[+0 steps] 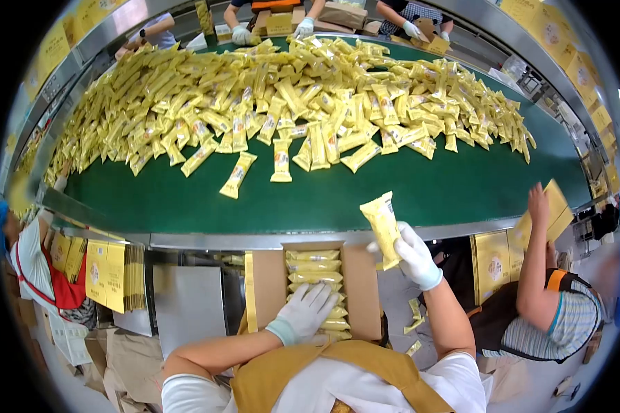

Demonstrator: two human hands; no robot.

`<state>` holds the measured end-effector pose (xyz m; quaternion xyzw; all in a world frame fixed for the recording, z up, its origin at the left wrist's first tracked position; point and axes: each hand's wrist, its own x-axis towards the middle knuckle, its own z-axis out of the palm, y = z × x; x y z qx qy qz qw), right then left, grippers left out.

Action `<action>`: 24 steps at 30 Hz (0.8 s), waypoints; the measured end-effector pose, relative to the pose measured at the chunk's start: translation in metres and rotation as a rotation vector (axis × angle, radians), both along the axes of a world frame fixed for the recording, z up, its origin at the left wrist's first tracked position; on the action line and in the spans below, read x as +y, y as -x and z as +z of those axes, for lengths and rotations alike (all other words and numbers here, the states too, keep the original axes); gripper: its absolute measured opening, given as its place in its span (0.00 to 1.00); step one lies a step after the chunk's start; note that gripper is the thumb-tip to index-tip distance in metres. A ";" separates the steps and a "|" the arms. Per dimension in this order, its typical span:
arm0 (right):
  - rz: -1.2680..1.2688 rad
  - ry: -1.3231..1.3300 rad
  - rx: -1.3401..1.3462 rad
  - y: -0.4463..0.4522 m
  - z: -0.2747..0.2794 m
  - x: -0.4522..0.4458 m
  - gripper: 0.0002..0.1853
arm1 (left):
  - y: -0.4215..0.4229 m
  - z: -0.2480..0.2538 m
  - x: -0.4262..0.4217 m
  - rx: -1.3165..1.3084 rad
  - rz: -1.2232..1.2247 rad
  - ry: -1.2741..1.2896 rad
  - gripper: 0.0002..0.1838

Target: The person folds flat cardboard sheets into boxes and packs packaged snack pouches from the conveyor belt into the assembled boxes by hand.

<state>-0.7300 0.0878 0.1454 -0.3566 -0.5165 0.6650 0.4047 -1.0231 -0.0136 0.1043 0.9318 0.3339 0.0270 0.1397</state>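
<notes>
A cardboard box stands open in front of my body, with a column of yellow packets lying in it. My left hand, in a white glove, rests on the packets with its fingers extended and slightly apart. To the right of the box, my gloved right hand holds up a single yellow packet near the belt's front edge. The packet is nearly upright, tilted a little to the left. A large heap of similar packets lies on the green belt.
A metal rail runs along the belt's near side. Flat yellow cartons stand at left, others at right. Co-workers are on both sides, one at right holding a yellow carton. Gloved hands of others show across the belt.
</notes>
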 end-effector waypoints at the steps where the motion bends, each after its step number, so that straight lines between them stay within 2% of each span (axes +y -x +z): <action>1: 0.017 0.010 -0.015 0.006 0.011 -0.010 0.29 | 0.001 -0.001 -0.003 -0.031 0.013 0.008 0.42; 3: 0.052 -0.164 -0.200 0.023 0.020 -0.021 0.23 | 0.002 0.006 -0.009 -0.134 0.073 -0.025 0.39; 5: 0.082 -0.542 -0.529 0.044 0.021 -0.024 0.19 | 0.004 -0.009 -0.016 -0.149 0.107 -0.068 0.35; 6: 0.102 -0.733 -0.603 0.061 0.022 -0.026 0.17 | 0.007 -0.014 -0.020 -0.154 0.122 -0.087 0.33; 7: 0.203 -0.809 -0.772 0.075 0.028 -0.031 0.18 | 0.010 -0.017 -0.024 -0.196 0.135 -0.159 0.25; 8: 0.305 -0.883 -0.942 0.088 0.031 -0.035 0.20 | 0.014 -0.016 -0.027 -0.180 0.117 -0.157 0.24; 9: 0.352 -0.959 -1.024 0.101 0.024 -0.039 0.16 | 0.017 -0.014 -0.030 -0.166 0.096 -0.154 0.23; 13: 0.401 -1.076 -1.230 0.121 -0.024 -0.049 0.05 | 0.022 -0.010 -0.031 -0.235 0.179 -0.117 0.23; 16: 0.403 -1.000 -1.346 0.126 -0.038 -0.045 0.05 | 0.024 -0.001 -0.028 -0.278 0.284 -0.144 0.26; 19: 0.281 -0.975 -1.186 0.123 -0.047 -0.037 0.05 | 0.026 0.002 -0.024 -0.228 0.342 -0.126 0.29; 22: 0.274 -0.947 -1.172 0.122 -0.030 -0.037 0.04 | 0.026 0.006 -0.024 -0.139 0.344 -0.097 0.32; 24: 0.334 -1.077 -1.270 0.125 -0.033 -0.042 0.03 | 0.028 0.006 -0.021 -0.075 0.312 -0.069 0.34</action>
